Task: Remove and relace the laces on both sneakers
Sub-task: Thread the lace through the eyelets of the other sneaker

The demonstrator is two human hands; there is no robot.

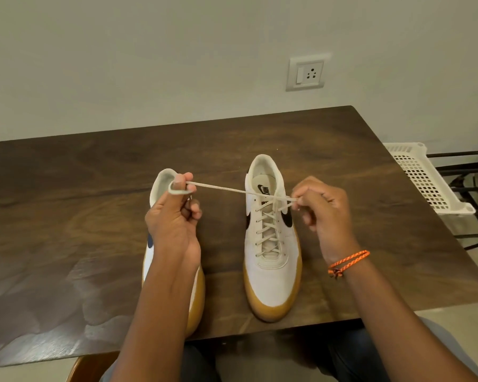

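Cream lace [221, 188] stretched taut across the middle, running from the left hand [174, 216] over to the top eyelets of the right-hand sneaker [271, 238]. The left hand is up over the left-hand sneaker [163, 186], fingers curled, with the lace end looped round the fingertips and pinched there. The right hand [323, 213] sits just beside the laced sneaker's collar, thumb and forefinger pinching the other lace end close to the top eyelets, an orange braided bracelet [348, 261] on its wrist.

Both sneakers stand upright on the dark wooden table [67, 216], toes toward the person, white uppers over gum-coloured soles. The right-hand one is laced in crosses all the way up the tongue, a dark swoosh on each side. The left-hand one is mostly hidden behind the left forearm; only its heel collar, a strip of its side and part of the sole show, so I cannot tell how its lacing stands.

Off the table's right edge, a white perforated plastic basket [422, 175] rests on a dark metal rack [469, 186]. On the wall behind, a switch and socket plate [306, 73].
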